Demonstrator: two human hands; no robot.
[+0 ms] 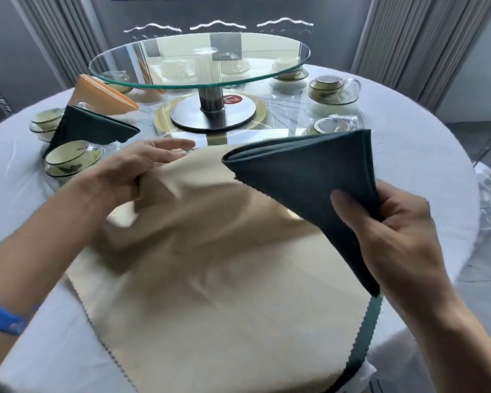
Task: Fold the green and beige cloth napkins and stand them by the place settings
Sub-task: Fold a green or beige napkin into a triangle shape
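Beige napkin point(210, 279) lies spread flat on the desk point(423, 165), nearest the camera. Left hand point(136, 168) pinches its far edge between thumb and curled fingers, the other fingers straight. Right hand point(391, 228) pinches a folded green napkin point(309, 177), held above the beige one. Two folded napkins, green point(91, 126) and orange point(102, 95), stand by bowls point(71, 157) at left.
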